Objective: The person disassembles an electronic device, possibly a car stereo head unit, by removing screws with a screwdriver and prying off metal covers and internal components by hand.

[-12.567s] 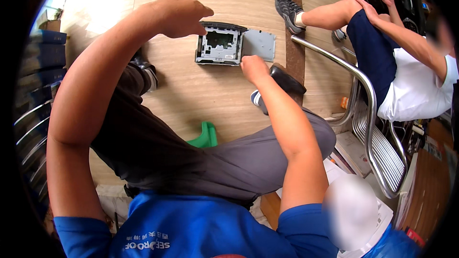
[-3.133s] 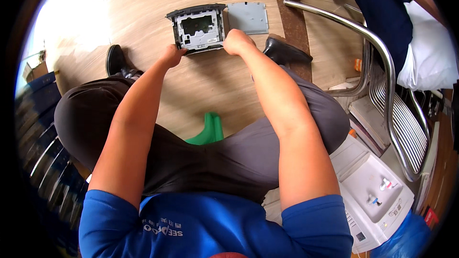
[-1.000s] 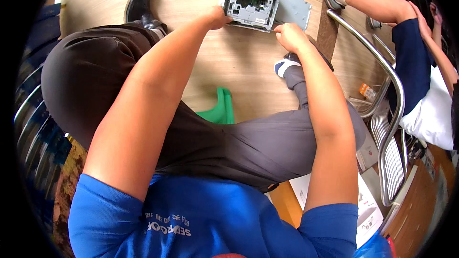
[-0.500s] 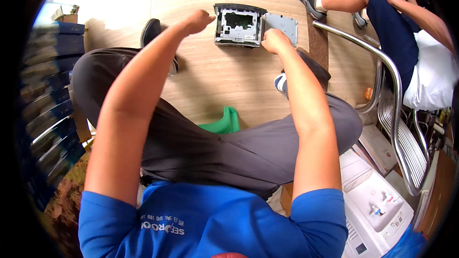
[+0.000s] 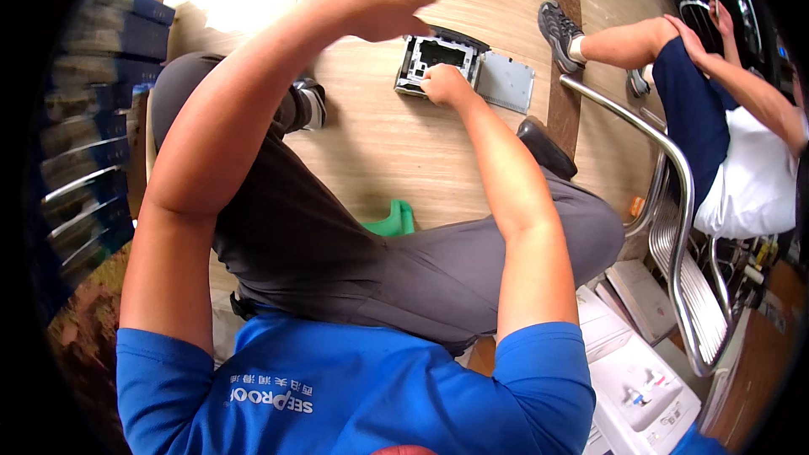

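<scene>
On the wooden-patterned floor sits a box-shaped electronic unit (image 5: 409, 77), with a silver metal frame, a dark opening in the middle and a black curved front. A flat grey metal plate (image 5: 507, 82) lies against its right side. Over the near right part of the unit is my right hand (image 5: 445, 86), fingers curled closed; whatever is in them is hidden. My left hand (image 5: 389, 8) is raised to the left of the unit, fingers and thumb apart, with nothing visible in it.
At right, a person (image 5: 699, 93) sits near a curved metal chair frame (image 5: 674, 152). A green plastic piece (image 5: 396, 217) stands between my legs. Blue boxes (image 5: 93, 143) are stacked at left. A white appliance (image 5: 640, 379) is at lower right.
My left hand has lifted away from the unit's left side, opened and come closer to the camera. My right hand has moved from the unit's right side onto its near part. The view has shifted.
</scene>
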{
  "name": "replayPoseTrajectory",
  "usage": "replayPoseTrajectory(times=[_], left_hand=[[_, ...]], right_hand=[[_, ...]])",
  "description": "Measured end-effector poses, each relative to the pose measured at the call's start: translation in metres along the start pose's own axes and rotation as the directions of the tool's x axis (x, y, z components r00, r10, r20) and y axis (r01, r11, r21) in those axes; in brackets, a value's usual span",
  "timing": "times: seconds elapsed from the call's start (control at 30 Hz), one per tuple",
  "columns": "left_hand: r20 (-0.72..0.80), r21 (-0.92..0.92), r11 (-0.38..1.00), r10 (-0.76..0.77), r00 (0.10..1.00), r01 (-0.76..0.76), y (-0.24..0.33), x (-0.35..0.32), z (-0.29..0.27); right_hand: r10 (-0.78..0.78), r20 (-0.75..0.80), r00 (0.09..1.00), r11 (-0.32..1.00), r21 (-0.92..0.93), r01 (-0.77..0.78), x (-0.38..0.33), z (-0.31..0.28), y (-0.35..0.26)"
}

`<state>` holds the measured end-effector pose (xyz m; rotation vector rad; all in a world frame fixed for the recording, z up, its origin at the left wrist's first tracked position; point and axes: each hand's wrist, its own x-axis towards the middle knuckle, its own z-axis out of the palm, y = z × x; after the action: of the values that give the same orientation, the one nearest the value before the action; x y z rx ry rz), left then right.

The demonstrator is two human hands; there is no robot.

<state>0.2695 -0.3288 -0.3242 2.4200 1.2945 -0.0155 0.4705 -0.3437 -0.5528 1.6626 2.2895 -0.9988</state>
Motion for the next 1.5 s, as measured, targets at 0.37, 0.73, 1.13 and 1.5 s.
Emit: replayPoseTrajectory(times=[0.37, 0.73, 1.13, 1.5], left_hand=[[0.021, -0.018, 1.000, 0.016, 1.000, -0.016, 0.009, -0.002, -0.019], [-0.004, 0.027, 0.999, 0.033, 0.999, -0.033, -0.005, -0.006, -0.023], [0.058, 0.040, 0.999, 0.002, 0.998, -0.004, -0.002, -0.004, -0.021], [0.030, -0.035, 0.998, -0.042, 0.999, 0.043, 0.006, -0.017, -0.028]], right_hand=[[0.103, 0.064, 0.993, 0.994, -0.043, -0.101, 0.014, 0.006, -0.024], [0.030, 0.082, 0.996, 0.998, -0.049, -0.026, 0.015, -0.006, -0.030], [0.106, 0.055, 0.993, 0.993, -0.055, -0.103, 0.015, 0.004, -0.036], [0.274, 0.179, 0.945, 0.961, -0.087, -0.262, 0.033, -0.004, -0.080]])
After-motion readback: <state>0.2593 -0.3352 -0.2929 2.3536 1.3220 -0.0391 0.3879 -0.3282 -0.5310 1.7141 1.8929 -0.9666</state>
